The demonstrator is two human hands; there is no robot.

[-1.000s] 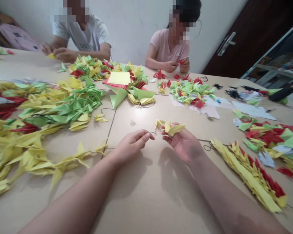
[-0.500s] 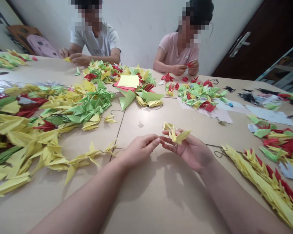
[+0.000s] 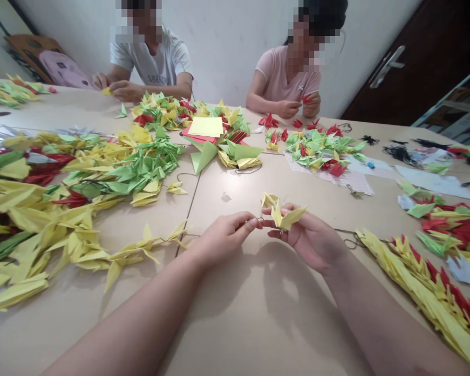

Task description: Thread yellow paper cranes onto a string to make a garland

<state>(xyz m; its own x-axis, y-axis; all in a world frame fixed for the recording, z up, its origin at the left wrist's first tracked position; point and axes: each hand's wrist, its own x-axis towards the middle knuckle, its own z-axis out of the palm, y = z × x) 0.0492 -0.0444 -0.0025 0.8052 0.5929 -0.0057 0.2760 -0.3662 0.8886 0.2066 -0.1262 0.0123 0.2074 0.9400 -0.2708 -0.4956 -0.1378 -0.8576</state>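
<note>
My right hand holds several yellow folded paper cranes just above the table, fingers curled around them. My left hand pinches the end of a thin dark wire right beside the cranes, thumb and forefinger pressed together. The wire runs left from that hand to a strung row of yellow cranes lying on the beige table.
Heaps of yellow, green and red paper cranes cover the left. A long yellow-and-red strung row lies at right. Two people sit across the table, their hands at more cranes. A yellow paper pad lies mid-table.
My hands have come together: the left hand's pinched wire end now meets the cranes in my right hand. The view has shifted a little to the left.
</note>
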